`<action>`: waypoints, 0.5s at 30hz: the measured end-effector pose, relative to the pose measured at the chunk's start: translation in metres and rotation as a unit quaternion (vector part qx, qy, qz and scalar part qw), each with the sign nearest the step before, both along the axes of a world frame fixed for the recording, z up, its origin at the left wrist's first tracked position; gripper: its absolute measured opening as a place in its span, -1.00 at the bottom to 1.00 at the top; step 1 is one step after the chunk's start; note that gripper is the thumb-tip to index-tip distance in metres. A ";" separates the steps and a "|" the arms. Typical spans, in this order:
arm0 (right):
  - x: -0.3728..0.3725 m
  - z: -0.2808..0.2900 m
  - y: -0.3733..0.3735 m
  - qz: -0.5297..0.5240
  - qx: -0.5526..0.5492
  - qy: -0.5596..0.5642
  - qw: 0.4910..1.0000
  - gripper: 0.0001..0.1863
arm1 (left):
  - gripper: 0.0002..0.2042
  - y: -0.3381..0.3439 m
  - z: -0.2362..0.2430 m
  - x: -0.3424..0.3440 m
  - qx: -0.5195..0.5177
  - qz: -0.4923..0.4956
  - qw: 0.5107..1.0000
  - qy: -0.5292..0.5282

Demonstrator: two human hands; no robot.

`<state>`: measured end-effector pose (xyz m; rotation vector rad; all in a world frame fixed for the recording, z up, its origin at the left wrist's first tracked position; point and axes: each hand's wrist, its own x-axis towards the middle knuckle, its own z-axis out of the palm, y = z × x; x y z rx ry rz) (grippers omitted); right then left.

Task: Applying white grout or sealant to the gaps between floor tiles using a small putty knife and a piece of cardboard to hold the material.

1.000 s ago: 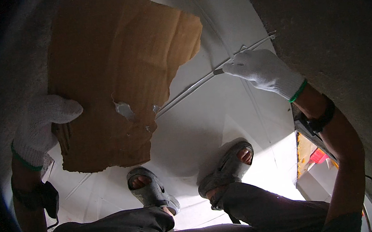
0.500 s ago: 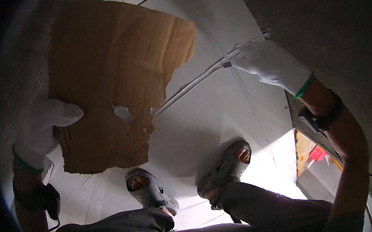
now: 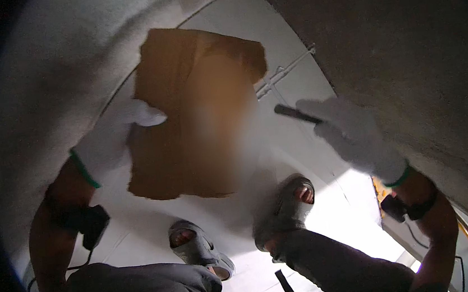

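I am looking down on a pale tiled floor [image 3: 302,148] in a dim, tight space, with a dark grey wall [image 3: 399,51] rising on the right and bright light falling near the sandals [image 3: 293,202]. My gloved left hand [image 3: 113,129] is pinching the cardboard [image 3: 178,123] by its left edge, thumb on top, while my gloved right hand [image 3: 354,131], reaching inward, is gripping a dark stick-like tool [image 3: 297,114]. The tool is hanging right of the cardboard, its free end pointing up-left and its long axis slanting down-right into the glove.
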<state>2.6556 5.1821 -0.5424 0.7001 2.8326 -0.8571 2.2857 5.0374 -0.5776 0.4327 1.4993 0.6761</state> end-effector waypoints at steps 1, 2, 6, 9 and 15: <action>-0.006 -0.008 -0.016 -0.061 -0.099 0.019 0.993 -0.50 | -0.46 -0.005 -0.013 -0.002 0.000 -0.004 1.000 -0.023; -0.005 -0.012 -0.029 -0.063 -0.088 0.019 0.994 -0.50 | -0.45 -0.002 -0.021 -0.001 0.009 -0.013 0.998 -0.060; 0.002 -0.022 -0.049 -0.195 -0.157 0.056 0.966 -0.52 | -0.44 0.012 -0.042 0.015 0.005 -0.019 0.983 -0.185; -0.010 -0.024 -0.054 -0.209 -0.167 0.072 0.961 -0.51 | -0.47 0.011 -0.036 0.010 0.005 -0.057 0.988 -0.140; 0.020 -0.044 -0.057 -0.223 -0.114 -0.007 0.968 -0.53 | -0.51 0.010 -0.030 -0.009 0.085 -0.020 0.990 -0.110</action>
